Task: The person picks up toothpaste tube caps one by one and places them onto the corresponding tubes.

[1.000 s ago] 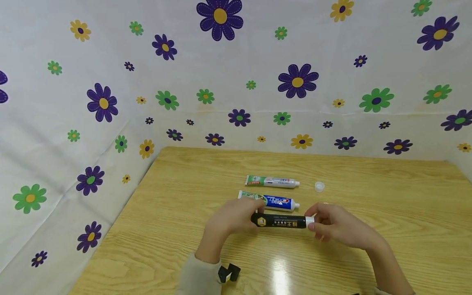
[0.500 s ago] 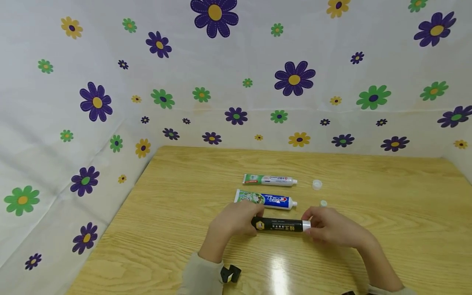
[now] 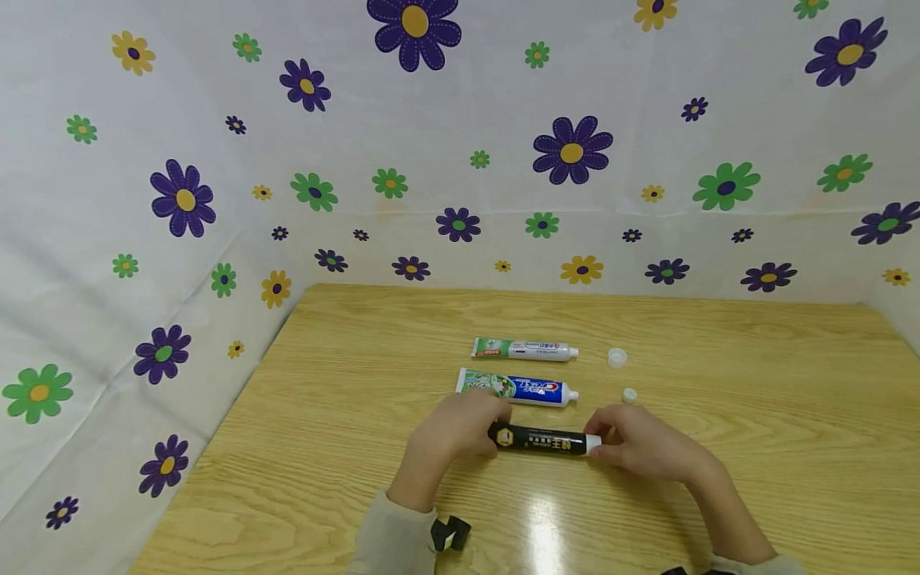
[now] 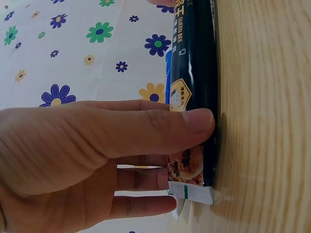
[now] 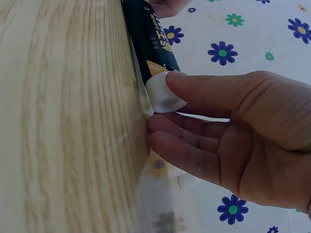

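Note:
A black toothpaste tube (image 3: 542,439) with gold lettering lies level, low over or on the table, between both hands. Its crimped tail end is pinched by my left hand (image 3: 460,425), the thumb across the front in the left wrist view. At the other end, the thumb and fingers of my right hand (image 3: 647,443) pinch the white cap (image 5: 165,93), which sits on the tube. Just behind it lies a blue and green toothpaste tube (image 3: 535,390), partly hidden by my left hand and showing a bare nozzle. Further back is a green and white toothpaste tube (image 3: 525,350), its nozzle also uncapped.
A clear white cap (image 3: 617,358) lies right of the back tube. Another small cap (image 3: 629,395) lies behind my right hand. The wooden table (image 3: 345,351) meets a flower-print white cloth (image 3: 402,144) at the back and left.
The black tube has come slightly down and toward me, with both hands on it. The small cap behind my right hand is now fully visible. The camera view has shifted a little.

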{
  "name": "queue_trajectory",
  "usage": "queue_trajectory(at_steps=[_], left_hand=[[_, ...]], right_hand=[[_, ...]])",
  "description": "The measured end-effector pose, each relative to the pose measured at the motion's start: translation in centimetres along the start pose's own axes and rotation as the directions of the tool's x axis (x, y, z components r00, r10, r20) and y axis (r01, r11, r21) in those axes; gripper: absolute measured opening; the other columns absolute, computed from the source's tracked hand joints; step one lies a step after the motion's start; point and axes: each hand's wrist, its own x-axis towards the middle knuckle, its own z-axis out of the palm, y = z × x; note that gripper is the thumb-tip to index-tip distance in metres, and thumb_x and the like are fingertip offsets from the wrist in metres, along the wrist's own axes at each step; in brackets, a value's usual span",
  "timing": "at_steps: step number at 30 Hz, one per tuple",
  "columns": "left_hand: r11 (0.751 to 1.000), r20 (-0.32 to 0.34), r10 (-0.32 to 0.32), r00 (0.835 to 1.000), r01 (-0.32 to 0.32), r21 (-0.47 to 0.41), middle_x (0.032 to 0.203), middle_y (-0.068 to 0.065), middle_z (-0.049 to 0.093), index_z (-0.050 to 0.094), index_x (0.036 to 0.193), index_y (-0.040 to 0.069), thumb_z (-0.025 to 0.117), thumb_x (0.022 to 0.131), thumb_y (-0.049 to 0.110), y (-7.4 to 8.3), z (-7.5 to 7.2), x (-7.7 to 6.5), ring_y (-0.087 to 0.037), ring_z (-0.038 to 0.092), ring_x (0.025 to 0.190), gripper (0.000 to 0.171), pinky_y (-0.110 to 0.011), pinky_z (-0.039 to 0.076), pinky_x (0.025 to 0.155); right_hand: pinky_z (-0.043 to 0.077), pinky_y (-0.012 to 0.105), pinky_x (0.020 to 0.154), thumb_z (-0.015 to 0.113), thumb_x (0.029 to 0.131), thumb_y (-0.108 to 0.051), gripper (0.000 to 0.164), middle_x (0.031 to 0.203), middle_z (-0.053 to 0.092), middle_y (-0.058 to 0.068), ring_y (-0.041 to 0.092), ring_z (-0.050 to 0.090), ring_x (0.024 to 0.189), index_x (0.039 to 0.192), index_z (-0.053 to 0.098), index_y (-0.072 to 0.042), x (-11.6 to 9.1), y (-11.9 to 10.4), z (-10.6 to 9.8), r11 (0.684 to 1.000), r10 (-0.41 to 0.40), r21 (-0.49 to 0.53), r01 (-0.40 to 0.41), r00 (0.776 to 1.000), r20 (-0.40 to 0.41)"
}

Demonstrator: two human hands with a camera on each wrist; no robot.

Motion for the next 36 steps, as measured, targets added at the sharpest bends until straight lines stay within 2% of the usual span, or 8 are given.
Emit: queue_trajectory(at_steps=[8, 13, 19, 22, 28, 32, 36], left_hand=[[1.0, -0.013, -0.013, 1.0, 0.013, -0.013, 0.089, 0.004, 0.062, 0.067, 0.093, 0.017, 0.081, 0.078, 0.01, -0.3, 0.1, -0.1, -0.011, 0.05, 0.076, 0.021, -0.027, 0.044, 0.062], [0.998, -0.002, -0.03, 1.0, 0.03, -0.059, 0.089, 0.004, 0.063, 0.068, 0.095, 0.016, 0.08, 0.078, 0.009, -0.4, -0.1, -0.2, -0.011, 0.051, 0.077, 0.022, -0.027, 0.045, 0.062], [0.996, -0.023, -0.03, 0.999, 0.028, -0.082, 0.084, 0.005, 0.063, 0.067, 0.087, 0.017, 0.078, 0.08, 0.008, -0.6, -0.1, -0.3, -0.01, 0.051, 0.074, 0.016, -0.026, 0.044, 0.062], [0.996, -0.024, -0.033, 0.999, 0.031, -0.087, 0.084, 0.004, 0.063, 0.067, 0.086, 0.017, 0.079, 0.081, 0.01, -0.6, -0.2, -0.3, -0.01, 0.05, 0.073, 0.015, -0.026, 0.044, 0.062], [0.993, -0.01, -0.059, 0.998, 0.057, -0.102, 0.087, 0.004, 0.065, 0.069, 0.09, 0.016, 0.079, 0.082, 0.013, -0.8, -0.3, -0.3, -0.009, 0.052, 0.074, 0.014, -0.026, 0.046, 0.064], [0.99, 0.003, -0.076, 0.997, 0.075, -0.122, 0.096, 0.003, 0.068, 0.071, 0.101, 0.014, 0.08, 0.081, 0.015, -1.0, -0.3, -0.4, -0.009, 0.055, 0.078, 0.021, -0.028, 0.05, 0.069], [0.99, -0.01, -0.064, 0.998, 0.063, -0.13, 0.109, 0.0, 0.069, 0.07, 0.113, 0.012, 0.077, 0.086, 0.019, -1.4, -0.2, -0.5, -0.011, 0.061, 0.089, 0.029, -0.029, 0.053, 0.076]], right_hand=[[0.052, 0.026, 0.071, 0.074, 0.089, -0.017, 0.025, 0.093, 0.067, 0.0, 0.011, 0.06, 0.083, 0.107, 0.067, -0.001, 0.1, 0.0, 0.0, 0.999, -0.005, -0.034, 0.004, 1.0, -0.023], [0.052, 0.026, 0.071, 0.076, 0.087, -0.017, 0.028, 0.094, 0.067, 0.0, 0.012, 0.06, 0.085, 0.109, 0.066, -0.001, 0.2, 0.1, 0.0, 0.999, -0.001, -0.04, 0.0, 1.0, -0.027], [0.051, 0.027, 0.071, 0.07, 0.092, -0.02, 0.028, 0.094, 0.065, -0.001, 0.013, 0.059, 0.086, 0.112, 0.066, -0.001, -0.2, 0.2, -0.3, 0.998, 0.025, -0.053, -0.028, 0.997, -0.069], [0.052, 0.027, 0.07, 0.067, 0.095, -0.02, 0.028, 0.094, 0.065, 0.001, 0.015, 0.059, 0.086, 0.114, 0.065, 0.001, -0.6, 0.2, -1.0, 0.999, 0.046, -0.024, -0.048, 0.994, -0.1], [0.054, 0.026, 0.067, 0.065, 0.097, -0.019, 0.028, 0.094, 0.066, 0.004, 0.017, 0.061, 0.084, 0.114, 0.064, 0.003, -1.4, 0.7, -2.4, 0.997, 0.078, 0.038, -0.072, 0.976, -0.202], [0.054, 0.026, 0.064, 0.066, 0.096, -0.017, 0.026, 0.093, 0.067, 0.006, 0.015, 0.061, 0.082, 0.113, 0.064, 0.003, -1.8, 1.3, -2.8, 0.994, 0.106, 0.035, -0.1, 0.957, -0.269], [0.053, 0.026, 0.062, 0.068, 0.095, -0.015, 0.027, 0.094, 0.066, 0.006, 0.015, 0.062, 0.079, 0.114, 0.064, 0.003, -1.9, 1.5, -3.2, 0.995, 0.101, 0.02, -0.1, 0.941, -0.322]])
